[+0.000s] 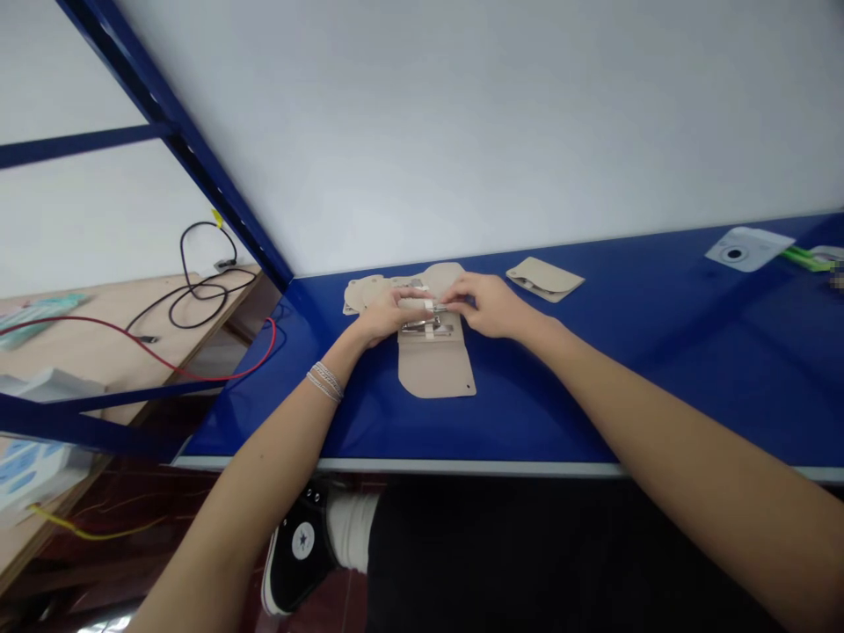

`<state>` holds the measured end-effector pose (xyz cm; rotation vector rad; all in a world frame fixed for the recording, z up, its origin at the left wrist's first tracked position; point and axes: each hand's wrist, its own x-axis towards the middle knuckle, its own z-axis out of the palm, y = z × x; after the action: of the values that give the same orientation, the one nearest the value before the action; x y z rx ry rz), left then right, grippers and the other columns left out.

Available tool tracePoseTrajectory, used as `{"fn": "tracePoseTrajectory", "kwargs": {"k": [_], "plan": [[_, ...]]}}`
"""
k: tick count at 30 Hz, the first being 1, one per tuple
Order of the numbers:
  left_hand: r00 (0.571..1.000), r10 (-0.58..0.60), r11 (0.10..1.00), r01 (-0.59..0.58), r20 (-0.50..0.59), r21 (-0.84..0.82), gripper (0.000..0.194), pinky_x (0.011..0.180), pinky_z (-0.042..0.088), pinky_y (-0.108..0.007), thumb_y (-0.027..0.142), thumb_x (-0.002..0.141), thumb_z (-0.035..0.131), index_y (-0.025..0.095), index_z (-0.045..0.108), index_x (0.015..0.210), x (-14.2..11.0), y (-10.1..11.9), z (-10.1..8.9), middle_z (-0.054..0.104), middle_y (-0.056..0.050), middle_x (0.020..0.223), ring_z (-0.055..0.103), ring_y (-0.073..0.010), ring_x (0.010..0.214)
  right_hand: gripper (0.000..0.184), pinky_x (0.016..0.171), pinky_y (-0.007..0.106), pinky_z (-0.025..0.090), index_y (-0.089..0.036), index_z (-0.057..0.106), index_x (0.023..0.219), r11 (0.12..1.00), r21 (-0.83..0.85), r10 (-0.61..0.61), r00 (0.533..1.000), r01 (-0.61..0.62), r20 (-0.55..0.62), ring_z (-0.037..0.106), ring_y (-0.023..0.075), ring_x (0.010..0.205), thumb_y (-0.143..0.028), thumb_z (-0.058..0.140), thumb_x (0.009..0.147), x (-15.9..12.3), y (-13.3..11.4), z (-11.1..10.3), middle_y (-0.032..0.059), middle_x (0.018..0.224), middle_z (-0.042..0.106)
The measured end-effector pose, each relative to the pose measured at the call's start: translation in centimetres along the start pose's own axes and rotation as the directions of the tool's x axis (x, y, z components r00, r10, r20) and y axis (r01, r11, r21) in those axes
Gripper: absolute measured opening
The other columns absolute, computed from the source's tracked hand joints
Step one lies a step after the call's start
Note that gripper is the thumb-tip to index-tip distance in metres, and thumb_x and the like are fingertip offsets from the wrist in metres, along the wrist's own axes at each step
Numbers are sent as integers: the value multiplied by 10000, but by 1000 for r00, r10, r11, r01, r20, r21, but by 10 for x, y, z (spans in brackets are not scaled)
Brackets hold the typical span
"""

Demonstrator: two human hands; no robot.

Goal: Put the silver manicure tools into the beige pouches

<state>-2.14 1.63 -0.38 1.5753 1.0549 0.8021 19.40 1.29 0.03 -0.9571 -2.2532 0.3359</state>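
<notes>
Your right hand (484, 305) pinches a slim metal tool (440, 309) over the open beige manicure case (435, 369). Your left hand (386, 318) lies across the case, its grip impossible to tell.

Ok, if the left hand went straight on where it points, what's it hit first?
Most likely the right hand, just ahead at the open pouch; depth is unclear, so it might brush the tools first.
</notes>
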Motion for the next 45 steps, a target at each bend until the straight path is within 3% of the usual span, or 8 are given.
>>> {"fn": "tracePoseTrajectory", "kwargs": {"k": [17,23,28,35,45], "plan": [[997,-33,999,35,-70,28,436,744,523,-287,322,656,793,160,667,1040,-2,0,3,695,-26,832,667,-191,812,208,738,310,431,-170,719,895,989,-96,-106,993,111,57,596,189,805,-148,521,837,-1,-5,0,69,894,664],[999,-30,998,30,-10,-62,394,716,506,-292,291,710,744,138,644,1059,0,-1,3,689,-69,875,652,-168,764,239,783,329,401,-186,726,930,979,-170,-97,991,112,94,601,191,823,-148,505,851,-2,-8,-3,65,931,671],[1000,-20,990,21,9,-137,330,674,481,-268,180,724,673,117,646,1046,0,0,3,669,-57,811,631,-151,723,239,775,333,420,-183,730,929,983,-139,-109,991,119,78,593,199,816,-144,509,846,-1,-11,-4,74,923,669],[999,-22,989,27,34,-144,360,670,473,-262,178,713,709,122,637,1062,-1,1,2,669,-54,821,629,-144,718,185,757,330,432,-152,709,872,985,-116,-127,991,130,35,575,194,778,-152,528,839,-1,-10,-1,79,862,659],[997,-15,992,24,70,-124,379,726,496,-296,210,731,703,138,628,1095,-1,-1,0,682,-67,853,647,-156,753,170,790,349,444,-133,677,886,976,-199,-74,992,93,99,593,225,832,-118,516,835,-1,-20,-1,116,913,655]]}}
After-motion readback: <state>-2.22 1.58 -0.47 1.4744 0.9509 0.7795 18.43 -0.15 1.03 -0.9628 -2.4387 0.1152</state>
